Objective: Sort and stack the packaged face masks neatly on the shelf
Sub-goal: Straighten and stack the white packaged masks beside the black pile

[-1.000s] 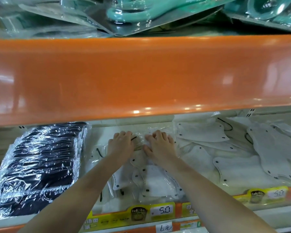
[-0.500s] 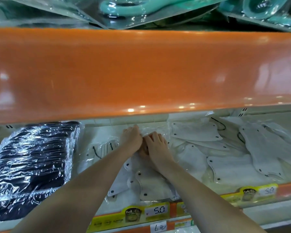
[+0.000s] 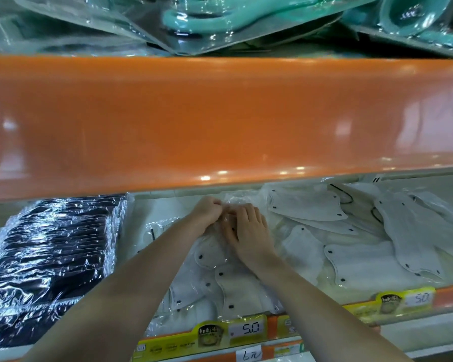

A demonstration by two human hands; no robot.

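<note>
We take the orange shelf edge (image 3: 220,121) as our landmark: it fills the middle of the view, and everything that matters lies just below it on the pale shelf (image 3: 167,207).

Below it and to the left stands the black mask stack (image 3: 50,257), wrapped packs lined up edge to edge in one tidy block. We judge that part of the sorting done.

Below it and to the right lies the loose white masks pile (image 3: 377,246), packs overlapping at all angles, some tilted against each other. None of it is squared up, so we judge this the largest share of work left.

Directly below the middle of the orange edge sits the smaller heap of white packs (image 3: 220,278) we are handling, fanned out toward the price tag (image 3: 248,329) at the front lip and not yet aligned.

Our left hand (image 3: 207,212) is at the back of that heap, fingers curled into a loose fist around crinkled clear wrap. Our right hand (image 3: 248,228) lies touching it on the right, fingers close together and bent down over the top pack; whether the tips pinch the film or only press it we cannot tell.

Overall we judge the task under way, perhaps a third finished: one colour stacked, the white packs still to be gathered and squared.

Above the orange edge, teal packaged goods (image 3: 233,14) lie untouched.
</note>
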